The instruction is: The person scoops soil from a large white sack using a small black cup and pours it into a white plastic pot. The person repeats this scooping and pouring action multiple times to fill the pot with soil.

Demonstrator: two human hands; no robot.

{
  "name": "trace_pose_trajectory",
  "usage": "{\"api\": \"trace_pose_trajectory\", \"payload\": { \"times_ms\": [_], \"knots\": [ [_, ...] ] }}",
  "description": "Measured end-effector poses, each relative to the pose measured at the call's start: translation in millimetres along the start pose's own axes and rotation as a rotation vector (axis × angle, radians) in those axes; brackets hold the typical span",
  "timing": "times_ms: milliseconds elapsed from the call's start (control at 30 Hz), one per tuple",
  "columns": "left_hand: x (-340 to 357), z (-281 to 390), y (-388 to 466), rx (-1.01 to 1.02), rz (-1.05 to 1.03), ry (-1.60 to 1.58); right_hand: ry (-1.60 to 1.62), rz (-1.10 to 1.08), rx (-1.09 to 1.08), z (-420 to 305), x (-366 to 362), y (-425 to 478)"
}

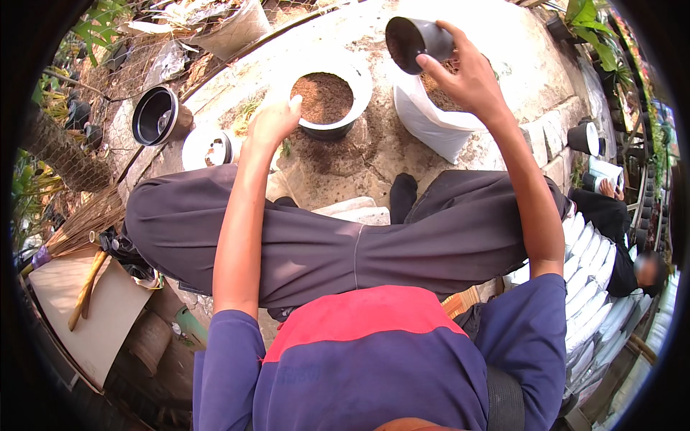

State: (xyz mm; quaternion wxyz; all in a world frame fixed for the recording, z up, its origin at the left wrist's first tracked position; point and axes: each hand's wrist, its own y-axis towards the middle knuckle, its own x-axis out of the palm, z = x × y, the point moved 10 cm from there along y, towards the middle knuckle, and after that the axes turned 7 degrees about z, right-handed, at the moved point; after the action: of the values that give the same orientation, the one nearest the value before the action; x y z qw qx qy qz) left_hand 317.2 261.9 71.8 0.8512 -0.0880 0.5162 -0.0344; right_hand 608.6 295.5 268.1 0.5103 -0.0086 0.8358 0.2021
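My right hand grips a small black plastic pot, thumb at its rim. The pot is tilted on its side, its mouth facing left, above an open white sack. Brown soil shows in the sack's mouth. To the left stands a larger pot with a wide pale rim, filled with brown potting soil. My left hand holds that pot's left rim with the thumb on top; its other fingers are mostly hidden in the glare.
Stacked white pots and a black pot stand at left, near wire mesh. A twig broom lies lower left. Stacked filled white bags are at right, beside another person holding a pale container. My legs frame the work area.
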Motion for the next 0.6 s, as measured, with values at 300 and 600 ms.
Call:
{"api": "trace_pose_trajectory", "payload": {
  "times_ms": [300,600],
  "knots": [
    [-8,5,-5,0.081,0.033,0.004,-0.379,0.121,-0.256,-47,-17,1],
    [-9,13,3,0.087,0.082,0.011,-0.330,-0.323,0.186,97,56,-44]
  ]
}}
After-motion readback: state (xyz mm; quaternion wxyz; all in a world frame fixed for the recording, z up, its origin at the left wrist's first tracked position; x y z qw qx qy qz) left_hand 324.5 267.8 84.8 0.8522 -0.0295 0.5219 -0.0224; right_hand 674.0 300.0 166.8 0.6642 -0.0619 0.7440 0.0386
